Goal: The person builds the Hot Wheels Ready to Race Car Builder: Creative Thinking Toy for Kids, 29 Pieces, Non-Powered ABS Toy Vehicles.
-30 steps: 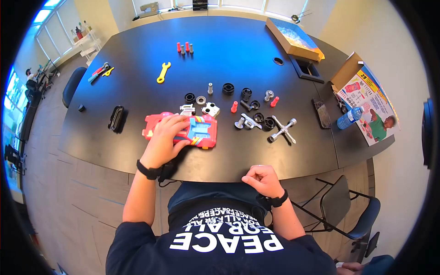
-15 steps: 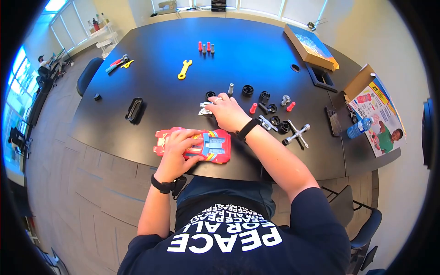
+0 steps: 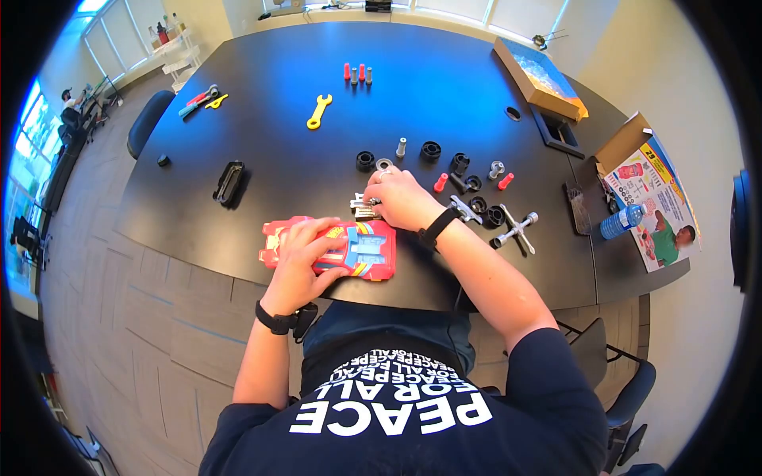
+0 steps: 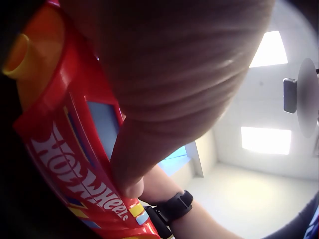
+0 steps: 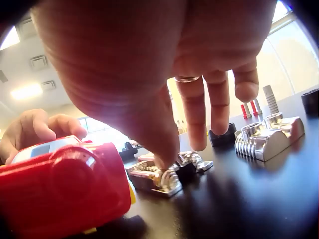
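My left hand (image 3: 302,258) lies across a red Hot Wheels toy car (image 3: 379,270) near the table's front edge, thumb against its near side and fingers over the top. The left wrist view shows the thumb pressing on the side of the car, above the lettering. Just beyond the car, my right hand (image 3: 401,201) pinches a silver toy engine piece (image 5: 149,177), its thumb on the ribbed end. The index fingertip is hidden behind the thumb; the other fingers extend downward. A second silver engine piece (image 5: 269,137) stands beside those fingers.
Black wheels (image 3: 430,151), red pegs (image 3: 506,182) and a silver cross wrench (image 3: 517,232) lie to the right. Farther back are a yellow wrench (image 3: 319,112) and several standing pegs (image 3: 355,77). A water bottle (image 3: 621,221) and printed box (image 3: 655,202) stand at the right.
My right hand has come up from the table's front edge to the silver engine piece and drawn it nearer. The car has shifted toward me under my left hand.
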